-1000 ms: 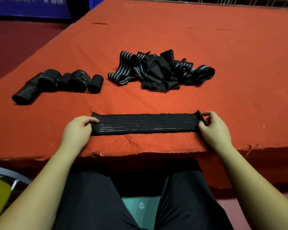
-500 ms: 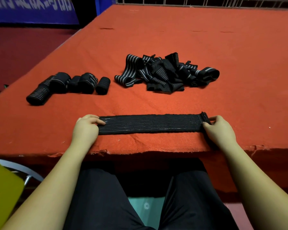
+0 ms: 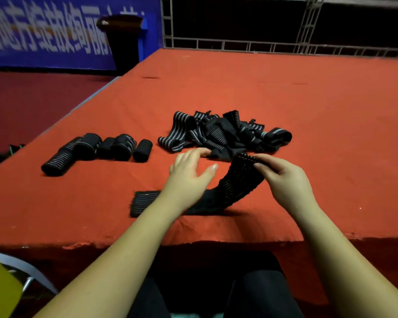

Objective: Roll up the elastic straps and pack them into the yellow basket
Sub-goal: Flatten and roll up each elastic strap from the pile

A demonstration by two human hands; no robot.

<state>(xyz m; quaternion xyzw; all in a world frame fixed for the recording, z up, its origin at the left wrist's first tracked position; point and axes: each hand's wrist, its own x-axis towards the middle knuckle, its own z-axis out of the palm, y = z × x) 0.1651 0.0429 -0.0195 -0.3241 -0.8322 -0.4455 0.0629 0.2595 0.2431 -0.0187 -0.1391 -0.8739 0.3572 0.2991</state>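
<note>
Strap (image 3: pixel 237 184) unlabelled, right hand (image 3: pixel 283 177) pinching end

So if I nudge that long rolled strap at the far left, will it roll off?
Probably it rolls easily: the long rolled strap is a cylinder lying on its side. The red cloth looks coarse, which should slow it. It likely squashes rather than slips, being wound fabric.

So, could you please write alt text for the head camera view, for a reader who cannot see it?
A person's right hand pinches one end of a black elastic strap lifted off a red table, while the open left hand hovers beside it. Behind lie a row of rolled straps and a loose pile of straps.
</note>
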